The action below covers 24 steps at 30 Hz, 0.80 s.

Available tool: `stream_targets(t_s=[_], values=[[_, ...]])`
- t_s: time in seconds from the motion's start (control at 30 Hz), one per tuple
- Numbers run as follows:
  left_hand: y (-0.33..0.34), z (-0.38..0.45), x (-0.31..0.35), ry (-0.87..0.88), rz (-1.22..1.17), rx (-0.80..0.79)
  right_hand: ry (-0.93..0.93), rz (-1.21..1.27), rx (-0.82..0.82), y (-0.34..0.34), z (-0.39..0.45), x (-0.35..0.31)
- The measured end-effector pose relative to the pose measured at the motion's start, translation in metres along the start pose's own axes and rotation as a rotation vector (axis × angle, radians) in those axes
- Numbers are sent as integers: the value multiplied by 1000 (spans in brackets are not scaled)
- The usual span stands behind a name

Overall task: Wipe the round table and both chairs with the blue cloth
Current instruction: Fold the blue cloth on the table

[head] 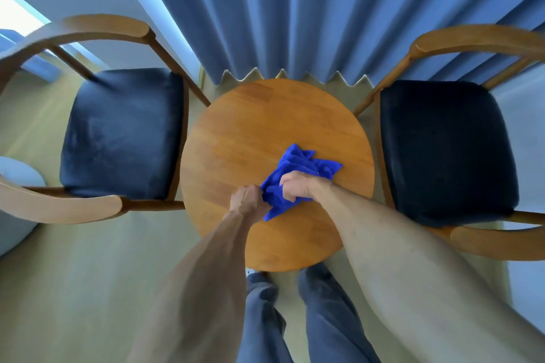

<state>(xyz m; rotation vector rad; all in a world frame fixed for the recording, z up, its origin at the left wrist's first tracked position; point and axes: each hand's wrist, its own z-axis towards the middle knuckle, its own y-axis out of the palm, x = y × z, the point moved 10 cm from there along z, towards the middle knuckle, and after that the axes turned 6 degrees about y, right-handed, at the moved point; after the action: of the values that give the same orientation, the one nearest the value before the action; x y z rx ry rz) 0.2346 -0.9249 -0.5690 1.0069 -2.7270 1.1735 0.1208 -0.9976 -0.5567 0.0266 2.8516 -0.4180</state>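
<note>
A crumpled blue cloth (303,168) lies on the round wooden table (259,124), right of its middle. My right hand (298,187) grips the cloth's near part with curled fingers. My left hand (249,200) pinches the cloth's left edge just beside it. Left of the table stands a wooden armchair with a dark blue seat (121,132). A second matching chair (445,150) stands to the right of the table.
Blue curtains (295,9) hang right behind the table. Pale wooden floor (73,274) surrounds the furniture. A light grey rounded object (14,180) sits at the far left edge. My legs in blue trousers (295,318) stand at the table's near rim.
</note>
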Motion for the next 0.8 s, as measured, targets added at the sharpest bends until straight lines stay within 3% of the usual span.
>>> stream_targets(t_s=[0.07,0.2,0.33,0.43,0.5,0.57,0.8], values=[[-3,-1,-9,34,-50,28,61,92,-25,9,-4,-2],[-18,-1,-20,137,-72,21,138,-11,-15,22,-4,-10],[-10,-10,-34,183,-183,-114,302,32,91,23,-18,-9],[9,-21,-42,188,31,-228,375,96,80,49,-23,2],[21,-29,-48,174,169,-249,325,124,77,71,-14,8],[32,-37,-54,157,204,-204,332,190,130,84,-16,16],[46,-47,-69,77,-149,45,402,294,415,78,-50,35]])
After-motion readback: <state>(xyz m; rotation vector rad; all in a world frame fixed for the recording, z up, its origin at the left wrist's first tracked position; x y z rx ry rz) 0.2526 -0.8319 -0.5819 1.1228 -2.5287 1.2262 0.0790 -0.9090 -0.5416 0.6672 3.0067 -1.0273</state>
